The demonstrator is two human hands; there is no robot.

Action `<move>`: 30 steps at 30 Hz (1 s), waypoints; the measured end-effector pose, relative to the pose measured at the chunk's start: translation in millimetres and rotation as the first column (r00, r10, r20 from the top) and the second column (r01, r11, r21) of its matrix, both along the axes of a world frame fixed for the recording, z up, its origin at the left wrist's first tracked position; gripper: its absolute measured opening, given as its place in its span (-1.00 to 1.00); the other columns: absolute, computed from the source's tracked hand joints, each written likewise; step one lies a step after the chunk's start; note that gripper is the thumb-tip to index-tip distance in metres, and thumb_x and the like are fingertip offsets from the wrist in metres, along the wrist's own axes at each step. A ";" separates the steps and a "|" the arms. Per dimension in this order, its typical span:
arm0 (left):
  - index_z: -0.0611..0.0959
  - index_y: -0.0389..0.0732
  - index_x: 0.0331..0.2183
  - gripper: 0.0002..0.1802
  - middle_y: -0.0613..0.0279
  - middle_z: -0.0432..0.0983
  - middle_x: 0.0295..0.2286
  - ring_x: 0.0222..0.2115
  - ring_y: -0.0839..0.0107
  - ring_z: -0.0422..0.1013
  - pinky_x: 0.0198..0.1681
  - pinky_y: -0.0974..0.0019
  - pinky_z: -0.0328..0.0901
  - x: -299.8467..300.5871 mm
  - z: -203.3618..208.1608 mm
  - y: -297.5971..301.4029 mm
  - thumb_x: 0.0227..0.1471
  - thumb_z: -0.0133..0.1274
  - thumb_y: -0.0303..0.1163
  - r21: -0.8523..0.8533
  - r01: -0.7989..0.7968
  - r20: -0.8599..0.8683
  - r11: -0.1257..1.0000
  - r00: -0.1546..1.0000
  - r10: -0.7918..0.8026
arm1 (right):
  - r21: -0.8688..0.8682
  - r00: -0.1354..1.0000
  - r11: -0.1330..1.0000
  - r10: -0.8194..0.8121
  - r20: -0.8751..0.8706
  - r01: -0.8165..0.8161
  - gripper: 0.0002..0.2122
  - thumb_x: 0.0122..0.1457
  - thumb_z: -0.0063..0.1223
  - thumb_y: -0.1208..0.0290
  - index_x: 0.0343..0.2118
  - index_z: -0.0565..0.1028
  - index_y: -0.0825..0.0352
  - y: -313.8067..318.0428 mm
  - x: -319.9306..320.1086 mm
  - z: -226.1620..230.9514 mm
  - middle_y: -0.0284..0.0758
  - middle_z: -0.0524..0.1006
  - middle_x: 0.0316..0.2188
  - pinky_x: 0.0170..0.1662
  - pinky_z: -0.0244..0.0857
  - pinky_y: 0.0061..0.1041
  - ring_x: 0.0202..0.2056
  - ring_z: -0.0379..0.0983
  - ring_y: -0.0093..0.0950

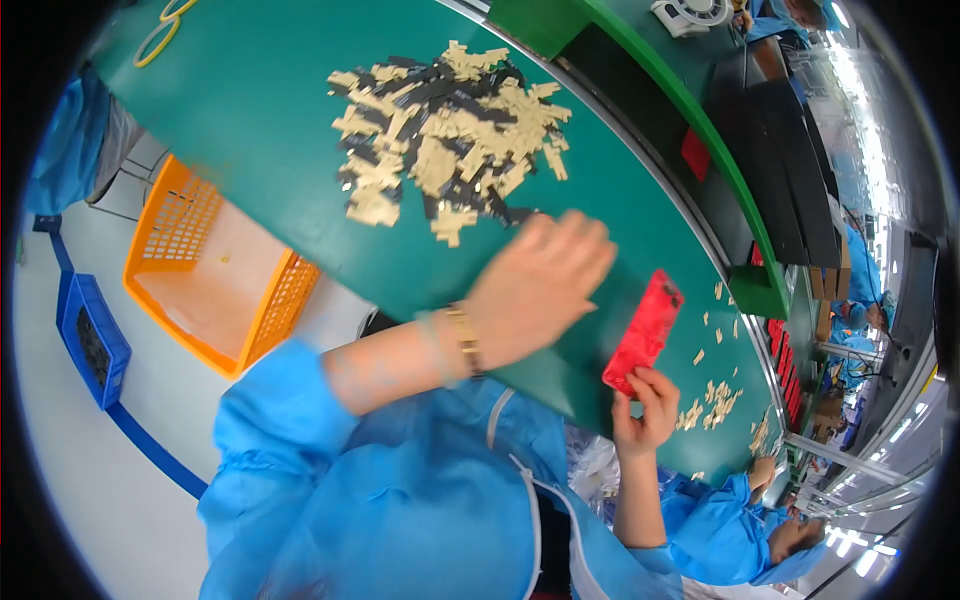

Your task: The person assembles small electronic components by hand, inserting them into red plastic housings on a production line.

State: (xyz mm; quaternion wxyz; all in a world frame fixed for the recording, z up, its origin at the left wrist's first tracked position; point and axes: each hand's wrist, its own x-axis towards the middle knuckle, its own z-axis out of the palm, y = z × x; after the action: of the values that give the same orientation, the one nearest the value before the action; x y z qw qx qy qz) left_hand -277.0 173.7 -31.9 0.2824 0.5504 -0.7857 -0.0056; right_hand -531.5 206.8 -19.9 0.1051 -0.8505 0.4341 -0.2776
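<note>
A flat red oblong piece [644, 328] is tilted over the green table [270, 150]. My right hand [647, 412] is closed on its near end with thumb and fingers. Small dark spots show at the piece's far end. My left hand [545, 285], back upward, hovers at the near edge of a heap of small flat beige and black parts [440, 140]. Motion smears its fingers, so whether it holds anything is unclear. A gold-coloured band [464, 338] circles the left wrist.
An orange basket [262, 318] stands left of the table, with a blue bin [92, 340] beyond it. Yellow rings [156, 42] lie at the far left. Loose beige parts [722, 402] lie at the right, near a green-framed conveyor [700, 110]. A co-worker [725, 530] sits at the right.
</note>
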 end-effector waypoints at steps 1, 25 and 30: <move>0.42 -0.19 0.03 -0.28 0.05 0.23 0.06 0.12 0.12 0.12 0.14 0.07 0.08 23.2 -2.5 0.7 -0.18 0.22 -0.13 0.066 -0.048 0.001 0.997 0.999 0.048 | -0.098 1.000 0.995 0.026 -0.006 -0.026 -0.76 -0.15 0.26 0.60 -0.34 0.56 0.36 -19.2 9.1 3.5 -0.19 0.53 -0.30 -0.28 0.41 -0.46 -0.29 0.50 -0.31; 0.60 -0.36 -0.40 -0.72 0.10 0.43 -0.25 -0.17 0.21 0.32 -0.22 0.24 0.30 122.7 -3.7 -52.0 -0.20 0.03 -0.37 0.030 0.006 0.094 1.000 0.996 -0.009 | -0.118 0.925 0.955 -0.293 -0.241 0.272 -0.55 0.25 -0.15 0.35 0.14 0.22 0.49 -237.8 29.0 -20.3 -0.08 0.22 0.19 0.27 -0.14 -0.34 0.24 0.07 -0.23; 0.59 -0.38 -0.41 -0.67 0.06 0.44 -0.31 -0.26 0.18 0.37 -0.22 0.22 0.31 127.6 5.3 -57.0 -0.29 0.08 -0.37 0.076 0.137 -0.077 0.988 0.988 -0.131 | -0.092 0.938 0.957 -0.289 -0.192 0.276 -0.56 0.23 -0.12 0.38 0.14 0.24 0.45 -223.3 22.7 -15.5 -0.07 0.22 0.18 0.25 -0.10 -0.31 0.22 0.10 -0.18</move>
State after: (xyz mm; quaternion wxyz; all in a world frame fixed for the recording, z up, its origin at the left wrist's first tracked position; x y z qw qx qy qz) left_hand -149.4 116.7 -26.6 0.2869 0.5068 -0.8094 -0.0761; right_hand -508.8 -16.5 -35.4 -0.0079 -0.8060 0.5513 -0.2153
